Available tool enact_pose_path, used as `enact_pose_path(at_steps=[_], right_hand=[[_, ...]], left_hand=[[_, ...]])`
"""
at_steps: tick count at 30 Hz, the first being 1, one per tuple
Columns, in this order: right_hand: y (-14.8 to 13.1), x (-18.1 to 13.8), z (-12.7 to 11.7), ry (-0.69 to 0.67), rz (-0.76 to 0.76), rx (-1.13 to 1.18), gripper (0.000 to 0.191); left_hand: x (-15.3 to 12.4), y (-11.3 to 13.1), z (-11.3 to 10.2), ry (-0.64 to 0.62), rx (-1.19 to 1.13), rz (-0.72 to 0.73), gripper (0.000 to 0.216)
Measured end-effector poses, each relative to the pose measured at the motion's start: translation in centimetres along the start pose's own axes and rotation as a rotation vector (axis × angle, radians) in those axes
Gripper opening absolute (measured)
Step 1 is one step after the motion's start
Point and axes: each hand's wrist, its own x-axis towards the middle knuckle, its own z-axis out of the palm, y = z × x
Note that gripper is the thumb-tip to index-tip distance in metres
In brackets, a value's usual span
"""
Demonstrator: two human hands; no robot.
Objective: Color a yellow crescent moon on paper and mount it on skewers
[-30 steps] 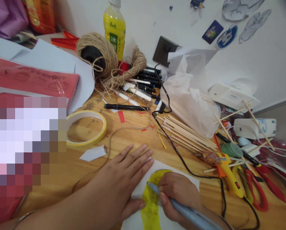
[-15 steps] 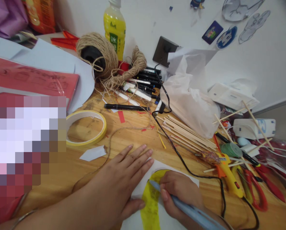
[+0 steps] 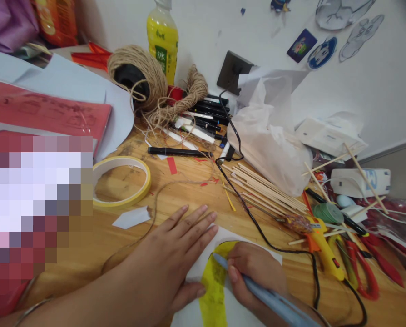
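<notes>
Fingers stretched out, my left hand (image 3: 175, 259) lies flat across the left edge of a white paper sheet (image 3: 198, 265). On that sheet is a curved bright yellow shape (image 3: 214, 290) with a dark outline along its top; my left thumb touches its left side. My right hand (image 3: 254, 272) is closed around a light blue pen-shaped tool (image 3: 271, 299). Its pointed tip rests at the upper left edge of the yellow shape. I cannot tell whether it is a pen or a cutter. The right hand covers part of the yellow shape.
A yellow tape roll (image 3: 145, 188) and a paper scrap (image 3: 132, 217) lie left. Twine (image 3: 138, 68), a drink bottle (image 3: 162, 41) and markers (image 3: 180, 152) are behind. Wooden sticks (image 3: 267, 186), a glue gun (image 3: 325, 250) with a black cord (image 3: 267, 243), and red-handled pliers (image 3: 361, 272) lie right.
The tip of the blue tool has shifted very slightly along the yellow shape's edge. Both hands are otherwise in nearly the same place.
</notes>
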Motion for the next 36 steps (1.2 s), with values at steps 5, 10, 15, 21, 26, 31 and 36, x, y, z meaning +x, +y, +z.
enact_pose_path(at_steps=[5,10,15,21,26,31,36], right_hand=[[-0.10,-0.06,0.41,0.076,0.003,0.049,0.063],[-0.09,0.13,0.22,0.100,0.015,0.037,0.062],[0.05,0.00,-0.01,0.024,-0.015,0.002,0.061],[0.42,-0.55,0.06,0.050,-0.007,0.034,0.039],[0.37,-0.68,0.09,0.061,0.021,0.088,0.034],[0.38,-0.70,0.09,0.058,0.022,0.027,0.037],[0.49,-0.81,0.14,0.041,0.010,-0.004,0.041]], left_hand=[[-0.15,0.07,0.04,0.012,0.003,-0.015,0.072],[-0.10,-0.06,-0.22,0.011,0.024,0.009,0.072],[-0.03,0.00,-0.24,0.014,0.032,0.014,0.072],[-0.11,0.04,0.05,0.033,0.015,-0.009,0.071],[-0.05,0.02,-0.14,0.029,0.039,0.018,0.073],[0.01,0.01,-0.29,0.021,0.044,0.014,0.074],[0.08,-0.07,-0.05,0.017,0.039,0.018,0.075]])
